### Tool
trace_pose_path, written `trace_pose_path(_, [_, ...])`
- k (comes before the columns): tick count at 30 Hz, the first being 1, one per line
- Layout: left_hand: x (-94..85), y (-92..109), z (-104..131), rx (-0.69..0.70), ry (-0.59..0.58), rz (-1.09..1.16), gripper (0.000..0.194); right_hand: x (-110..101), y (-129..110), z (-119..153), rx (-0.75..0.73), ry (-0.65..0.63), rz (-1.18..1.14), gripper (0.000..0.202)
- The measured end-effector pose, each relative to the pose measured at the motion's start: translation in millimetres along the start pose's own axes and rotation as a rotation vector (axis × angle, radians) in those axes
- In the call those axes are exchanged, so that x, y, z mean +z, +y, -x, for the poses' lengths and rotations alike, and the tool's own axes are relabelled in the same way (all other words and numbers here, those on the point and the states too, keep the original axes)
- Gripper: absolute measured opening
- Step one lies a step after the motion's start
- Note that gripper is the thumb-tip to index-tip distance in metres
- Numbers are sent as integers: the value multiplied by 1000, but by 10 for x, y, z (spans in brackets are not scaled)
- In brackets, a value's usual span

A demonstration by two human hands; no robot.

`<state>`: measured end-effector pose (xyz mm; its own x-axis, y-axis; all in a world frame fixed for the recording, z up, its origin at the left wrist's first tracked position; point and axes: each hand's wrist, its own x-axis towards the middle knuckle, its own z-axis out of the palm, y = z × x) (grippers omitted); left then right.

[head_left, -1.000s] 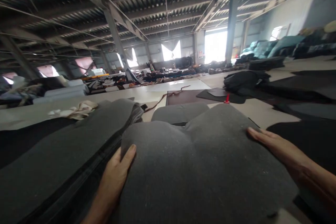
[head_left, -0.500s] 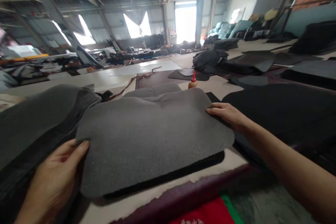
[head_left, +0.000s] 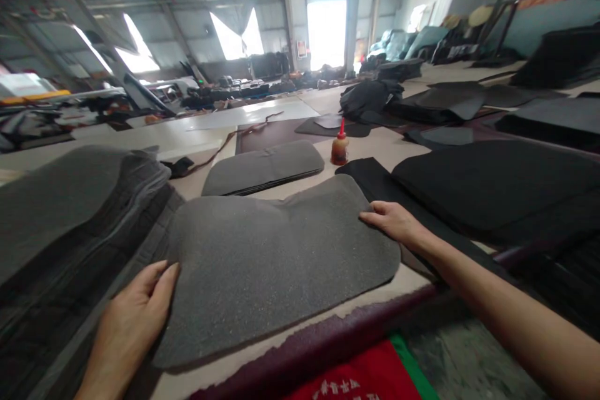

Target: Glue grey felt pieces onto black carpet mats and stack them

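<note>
A grey, felt-like mat with rounded corners and a dip in its far edge lies in front of me at the table's near edge. My left hand grips its left edge, thumb on top and the other fingers partly hidden. At the upper right edge, my right hand is closed on the same mat, thumb and fingers together. Just beyond it rests a low stack of similar grey pieces. A small bottle of brown liquid with a red nozzle stands upright behind the mat.
A tall pile of grey pieces rises at the left. Black pieces are stacked at the right. A dark bundle lies farther back. The table's near edge has a torn maroon covering, with red cloth below.
Both hands have lowered the grey mat towards me onto the table, and the dark gap under its near edge has closed. The bottle and the stack behind show more fully.
</note>
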<state>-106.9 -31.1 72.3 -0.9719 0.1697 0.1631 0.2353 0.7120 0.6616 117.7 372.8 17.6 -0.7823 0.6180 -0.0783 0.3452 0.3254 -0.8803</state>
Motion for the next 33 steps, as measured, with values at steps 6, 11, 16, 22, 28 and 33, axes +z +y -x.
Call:
trace_pose_path(6, [61, 28, 35, -26, -56, -215, 28, 32, 89, 0, -29, 16, 95, 35])
trace_pose_path(11, [116, 52, 44, -7, -65, -212, 29, 53, 63, 11, -76, 60, 223, 31])
trace_pose_path(16, [246, -119, -38, -25, 25, -179, 33, 79, 84, 34, -122, 92, 366, 29])
trace_pose_path(22, [306, -164, -68, -56, 10, -136, 32, 109, 124, 69, -119, 115, 516, 22])
trace_pose_path(28, [294, -129, -58, -84, -22, -138, 31, 96, 152, 58, -109, 151, 609, 26])
trace_pose_path(33, [314, -226, -153, -120, -86, -260, 35, 88, 183, 41, -96, 163, 608, 26])
